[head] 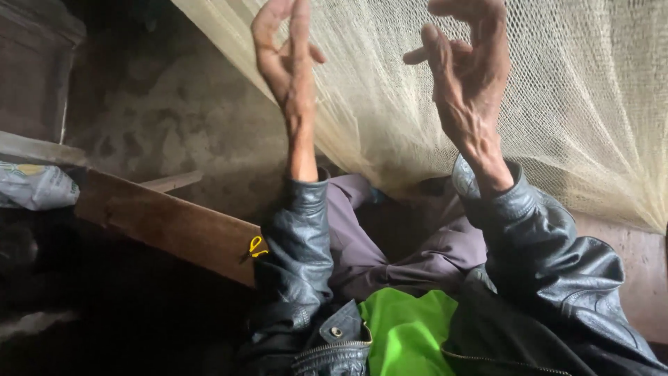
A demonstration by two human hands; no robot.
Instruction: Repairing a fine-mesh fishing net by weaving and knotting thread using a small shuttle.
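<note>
Snag risk: pale yellow fine-mesh net is draped just behind both raised hands. Left hand and right hand are held with fingers curled apart, nothing visibly gripped; threads could be caught and torn.

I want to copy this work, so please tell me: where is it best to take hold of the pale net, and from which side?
Probably at the net's gathered lower edge, coming from the front, between the left hand and right hand. There the mesh bunches into folds that fingers can pinch; higher up it hangs flat.
</note>
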